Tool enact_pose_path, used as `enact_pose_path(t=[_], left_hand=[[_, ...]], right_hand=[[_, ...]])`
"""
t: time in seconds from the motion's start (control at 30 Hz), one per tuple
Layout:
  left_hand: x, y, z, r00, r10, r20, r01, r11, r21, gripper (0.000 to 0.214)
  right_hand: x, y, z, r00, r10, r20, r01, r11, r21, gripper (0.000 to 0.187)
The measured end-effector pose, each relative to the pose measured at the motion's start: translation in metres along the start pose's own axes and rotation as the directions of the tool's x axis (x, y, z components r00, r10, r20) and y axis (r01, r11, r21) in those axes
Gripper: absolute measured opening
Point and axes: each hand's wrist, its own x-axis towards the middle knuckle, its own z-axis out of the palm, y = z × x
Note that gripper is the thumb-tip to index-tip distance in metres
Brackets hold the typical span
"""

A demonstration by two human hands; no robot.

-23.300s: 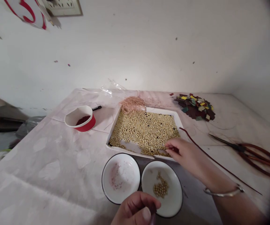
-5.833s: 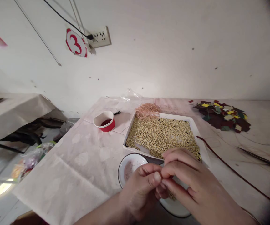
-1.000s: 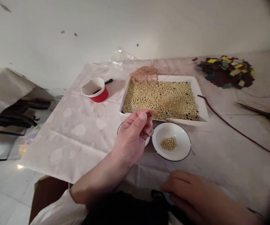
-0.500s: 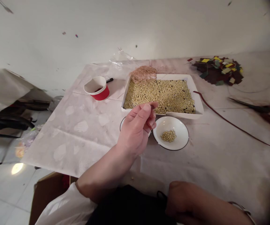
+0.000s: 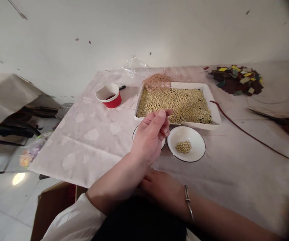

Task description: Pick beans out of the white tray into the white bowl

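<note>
My left hand [image 5: 152, 130] is raised over the table in front of the tray, thumb and fingers pinched together. Whatever sits in the pinch is too small to make out. Under my left wrist lies my right hand [image 5: 159, 184], its fingers hidden behind the forearm. The white tray [image 5: 216, 115] is full of pale yellow beads [image 5: 184, 103] with a few dark ones among them. A white dish [image 5: 197, 142] with a dark rim holds a small heap of beads [image 5: 184, 146]. Another white dish [image 5: 135, 133] is mostly covered by my left hand.
Pinkish-brown cords [image 5: 156, 82] rest on the tray's back left corner. To the left stand a red and white paper cup [image 5: 113, 100] and a black pen [image 5: 122, 87]. On the right are a dark red cord [image 5: 249, 132], pliers [image 5: 280, 118] and a tagged brown pile [image 5: 237, 82].
My right hand has moved left and forward from the table's front edge to beneath my left wrist. My left hand keeps its pinch. The view has shifted slightly.
</note>
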Motion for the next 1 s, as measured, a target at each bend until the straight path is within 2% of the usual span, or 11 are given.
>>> enact_pose_path(t=[0.2, 0.33, 0.43, 0.53, 0.6, 0.67, 0.73, 0.83, 0.87, 0.9, 1.0], left_hand=[[0.001, -0.003, -0.003, 0.999, -0.026, -0.018, 0.026, 1.000, 0.008, 0.020], [0.002, -0.003, -0.003, 0.999, -0.035, -0.032, 0.036, 0.999, 0.015, 0.022], [0.003, -0.003, -0.003, 0.998, -0.031, -0.054, 0.032, 0.999, 0.016, 0.021], [0.002, -0.003, -0.002, 0.997, -0.041, -0.062, 0.042, 0.999, 0.023, 0.021], [0.002, -0.005, -0.002, 0.997, -0.049, -0.065, 0.052, 0.998, 0.040, 0.021], [0.001, -0.007, -0.001, 0.996, -0.058, -0.068, 0.063, 0.996, 0.069, 0.021], [0.000, -0.010, -0.001, 0.995, -0.064, -0.074, 0.071, 0.992, 0.105, 0.020], [-0.001, -0.014, -0.002, 0.994, -0.077, -0.080, 0.089, 0.984, 0.156, 0.020], [-0.002, -0.016, -0.003, 0.993, -0.083, -0.083, 0.096, 0.980, 0.172, 0.020], [-0.002, -0.018, -0.003, 0.992, -0.089, -0.088, 0.104, 0.977, 0.188, 0.020], [-0.005, -0.022, -0.004, 0.989, -0.105, -0.103, 0.127, 0.963, 0.237, 0.021]], right_hand=[[0.010, 0.006, 0.024, 0.993, -0.122, -0.005, 0.120, 0.982, -0.146, 0.018], [0.008, 0.005, 0.022, 0.993, -0.106, -0.050, 0.092, 0.971, -0.218, 0.019], [-0.003, -0.002, -0.001, 0.993, -0.065, -0.103, 0.039, 0.970, -0.240, 0.021], [-0.023, -0.009, -0.040, 0.978, -0.026, -0.205, -0.015, 0.980, -0.197, 0.019], [-0.036, -0.008, -0.066, 0.926, 0.122, -0.358, -0.129, 0.992, 0.004, 0.018], [-0.045, 0.001, -0.083, 0.863, 0.243, -0.443, -0.237, 0.969, 0.069, 0.017], [-0.050, 0.015, -0.093, 0.851, 0.290, -0.437, -0.300, 0.953, 0.049, 0.014], [-0.055, 0.037, -0.104, 0.874, 0.260, -0.412, -0.285, 0.958, 0.000, 0.013], [-0.056, 0.043, -0.110, 0.864, 0.254, -0.435, -0.287, 0.958, -0.010, 0.014], [-0.058, 0.049, -0.118, 0.843, 0.265, -0.467, -0.307, 0.952, -0.014, 0.014], [-0.059, 0.067, -0.149, 0.742, 0.378, -0.554, -0.451, 0.892, 0.004, 0.014]])
